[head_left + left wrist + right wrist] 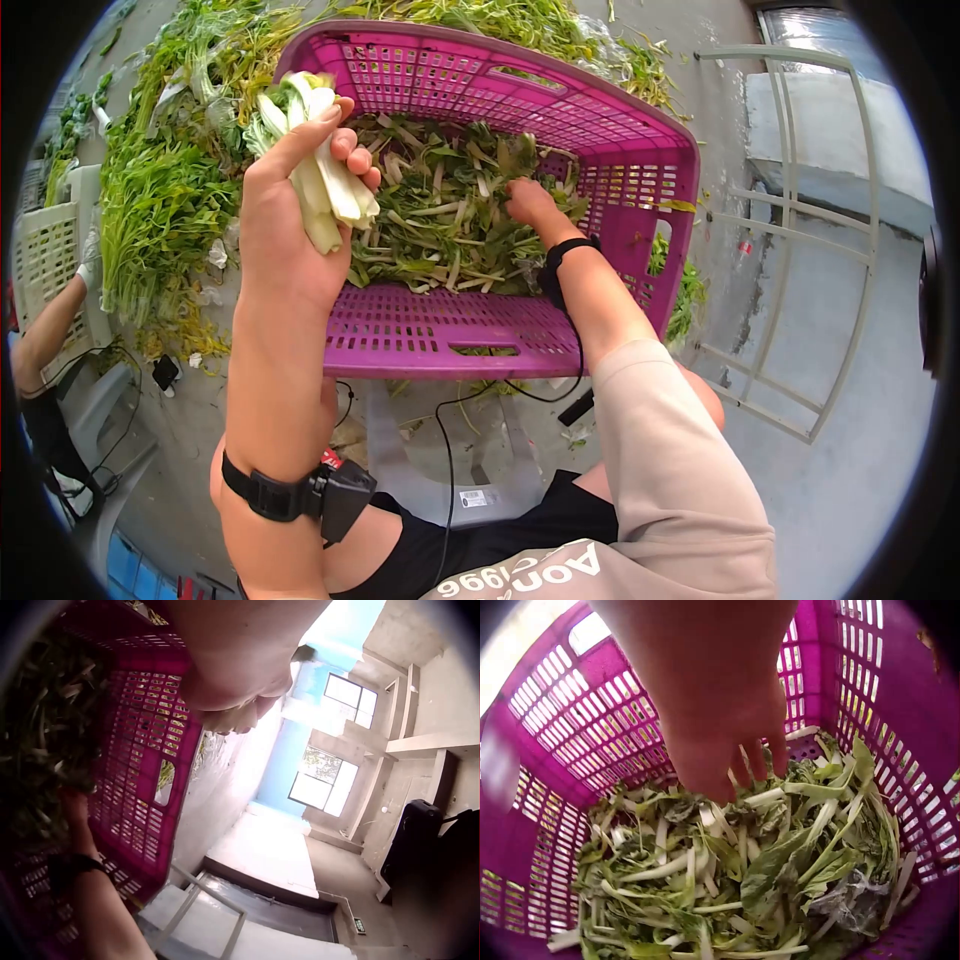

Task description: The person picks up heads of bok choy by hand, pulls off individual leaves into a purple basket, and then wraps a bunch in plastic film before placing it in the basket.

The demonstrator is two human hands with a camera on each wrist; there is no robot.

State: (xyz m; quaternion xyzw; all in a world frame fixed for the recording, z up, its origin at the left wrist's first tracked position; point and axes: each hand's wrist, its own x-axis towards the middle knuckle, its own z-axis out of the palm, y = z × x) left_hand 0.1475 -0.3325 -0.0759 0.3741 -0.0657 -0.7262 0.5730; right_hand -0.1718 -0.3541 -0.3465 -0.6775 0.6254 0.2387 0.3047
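My raised left hand [300, 220] grips a bunch of trimmed, pale green-white leafy vegetable stalks [335, 185], thumb across one side and fingers wrapped round the other. In the left wrist view this hand [240, 690] mostly hides the bunch. Inside the magenta plastic basket [430, 335], my right hand [530, 203] reaches down to a heap of cut leaves and stem pieces [440, 220]. Seen from the right wrist, the fingers of this hand [727, 742] point down among the scraps [705, 877]; their tips are partly hidden, and I cannot tell whether they hold any.
Piles of leafy greens [160, 220] lie on the floor left of the basket and behind it. A white metal frame [790, 230] is at the right. Another person's arm [50, 335] shows at the left edge, near a pale crate [50, 250]. A cable [448, 480] hangs before my lap.
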